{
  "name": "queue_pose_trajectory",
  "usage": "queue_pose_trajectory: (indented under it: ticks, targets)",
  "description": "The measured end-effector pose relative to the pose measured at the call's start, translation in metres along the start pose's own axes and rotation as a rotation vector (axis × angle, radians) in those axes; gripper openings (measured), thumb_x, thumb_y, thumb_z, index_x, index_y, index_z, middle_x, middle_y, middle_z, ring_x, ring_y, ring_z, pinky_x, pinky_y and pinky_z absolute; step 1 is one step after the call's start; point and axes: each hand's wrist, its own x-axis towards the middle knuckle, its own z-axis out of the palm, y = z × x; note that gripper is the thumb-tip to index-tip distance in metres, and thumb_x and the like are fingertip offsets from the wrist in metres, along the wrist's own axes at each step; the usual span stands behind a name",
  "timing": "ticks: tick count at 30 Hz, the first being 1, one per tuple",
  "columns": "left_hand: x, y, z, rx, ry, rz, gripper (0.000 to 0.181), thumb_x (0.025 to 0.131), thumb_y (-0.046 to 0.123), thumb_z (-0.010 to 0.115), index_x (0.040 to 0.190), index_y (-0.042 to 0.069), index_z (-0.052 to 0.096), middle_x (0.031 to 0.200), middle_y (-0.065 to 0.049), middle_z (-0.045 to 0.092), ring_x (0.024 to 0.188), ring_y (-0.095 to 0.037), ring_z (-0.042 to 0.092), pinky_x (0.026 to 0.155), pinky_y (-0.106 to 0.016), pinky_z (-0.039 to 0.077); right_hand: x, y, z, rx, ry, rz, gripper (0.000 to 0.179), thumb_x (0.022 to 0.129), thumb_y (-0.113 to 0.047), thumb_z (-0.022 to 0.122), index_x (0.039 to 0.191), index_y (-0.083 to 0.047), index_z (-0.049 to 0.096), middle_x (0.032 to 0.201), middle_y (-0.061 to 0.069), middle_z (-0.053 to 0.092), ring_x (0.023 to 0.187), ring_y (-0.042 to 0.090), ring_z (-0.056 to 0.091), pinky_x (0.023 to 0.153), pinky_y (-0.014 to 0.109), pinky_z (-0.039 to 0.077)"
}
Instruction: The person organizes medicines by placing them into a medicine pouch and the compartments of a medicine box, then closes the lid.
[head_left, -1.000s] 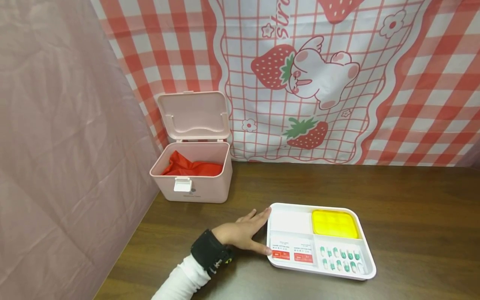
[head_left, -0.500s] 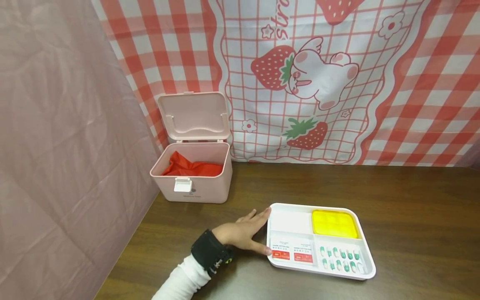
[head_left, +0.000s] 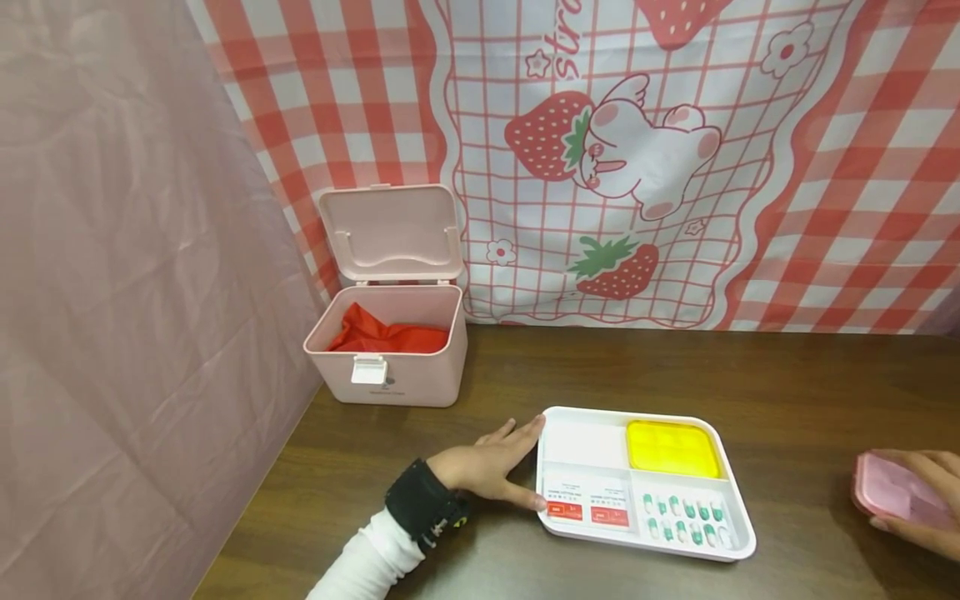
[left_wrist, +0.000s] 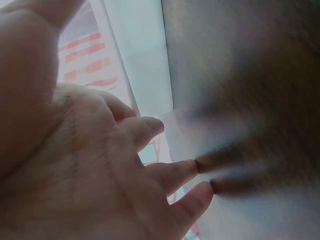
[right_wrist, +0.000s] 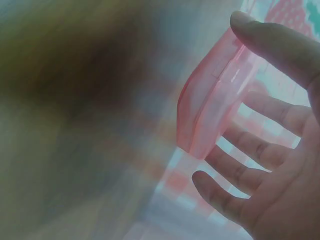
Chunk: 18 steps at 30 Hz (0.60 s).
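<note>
A white divided tray [head_left: 585,442] lies on the brown table. My left hand [head_left: 487,468] rests at its left side, fingers spread, with thumb and a fingertip at the rim. In the tray sit a yellow translucent case [head_left: 672,448] at back right, two red-and-white packets [head_left: 587,502] at front left, and green-and-white capsules [head_left: 682,518] at front right; the back left compartment is bare. At the right edge of the head view my right hand [head_left: 930,492] grips a pink translucent case [head_left: 896,487], pinched between thumb and fingers in the right wrist view.
Behind and left stands a pink box [head_left: 397,379] with its lid [head_left: 393,233] raised and red cloth [head_left: 382,333] inside. A checked strawberry curtain [head_left: 615,167] hangs along the back. Pinkish fabric [head_left: 142,292] covers the left side.
My right hand has come into the head view from the right, carrying the pink case. The left hand and the tray keep their places.
</note>
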Motion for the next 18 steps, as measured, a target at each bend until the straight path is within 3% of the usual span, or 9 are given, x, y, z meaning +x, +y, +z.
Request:
queue_pose_trajectory:
  ticks: [1,3,5,8,10,15,18]
  targets:
    - [0.000,0.000,0.000,0.003,0.000,-0.002,0.102,0.079,0.051,0.063,0.147,0.012,-0.002,0.154,-0.002,0.001,0.140,-0.034,0.003,0.111,-0.051,0.014,0.011,-0.015,-0.002,-0.082,-0.020,-0.006,0.090,0.023,-0.017,0.087,0.109,-0.022,0.061,0.108,-0.039,0.028,0.098,-0.022,0.024,0.070,0.006,0.025]
    - [0.000,0.000,0.000,0.011,0.001,-0.004,0.102,0.079,0.051,0.063,0.147,0.012,-0.002,0.154,-0.002,0.001,0.140,-0.034,0.003,0.111,-0.051,0.015,0.030,-0.040,-0.002,-0.147,-0.071,-0.001,0.085,0.027,-0.022,0.088,0.106,-0.009,0.060,0.103,-0.030,0.040,0.094,-0.019,0.029,0.062,0.015,0.033]
    - [0.001,0.000,0.000,0.018,0.001,-0.006,0.103,0.079,0.051,0.064,0.147,0.012,-0.002,0.154,-0.002,0.002,0.140,-0.034,0.004,0.111,-0.051,0.015,0.045,-0.059,0.000,-0.201,-0.138,-0.012,0.083,0.032,-0.027,0.088,0.107,-0.006,0.058,0.100,-0.014,0.051,0.091,-0.007,0.044,0.055,0.027,0.039]
    - [0.000,0.000,0.000,0.025,0.000,-0.010,0.103,0.079,0.051,0.064,0.147,0.012,-0.002,0.155,-0.002,0.002,0.140,-0.034,0.005,0.111,-0.051,0.015,0.063,-0.081,0.006,-0.253,-0.244,-0.010,0.079,0.043,-0.032,0.087,0.110,-0.007,0.054,0.096,0.011,0.054,0.079,0.019,0.052,0.048,0.043,0.041]
    - [0.000,0.000,0.000,0.028,-0.001,-0.010,0.103,0.079,0.051,0.064,0.147,0.012,-0.002,0.155,-0.002,0.002,0.140,-0.034,0.004,0.111,-0.050,0.015,0.072,-0.093,0.013,-0.248,-0.277,-0.027,0.077,0.046,-0.033,0.087,0.110,-0.006,0.055,0.097,0.012,0.054,0.073,0.030,0.052,0.051,0.046,0.043]
    - [0.000,0.000,0.000,0.034,-0.001,0.000,0.102,0.079,0.051,0.064,0.147,0.012,-0.001,0.155,-0.002,0.003,0.140,-0.034,0.004,0.111,-0.051,0.015,0.092,-0.120,0.031,-0.240,-0.359,-0.025,0.071,0.054,-0.038,0.085,0.112,-0.009,0.056,0.101,0.011,0.055,0.080,0.029,0.053,0.062,0.051,0.044]
    - [0.000,0.000,0.000,0.034,0.001,0.001,0.102,0.079,0.051,0.064,0.147,0.012,-0.001,0.155,-0.002,0.003,0.140,-0.035,0.004,0.111,-0.051,0.015,0.104,-0.135,0.040,-0.220,-0.463,0.016,0.070,0.061,-0.044,0.081,0.118,-0.011,0.055,0.106,0.013,0.055,0.085,0.030,0.053,0.067,0.055,0.043]
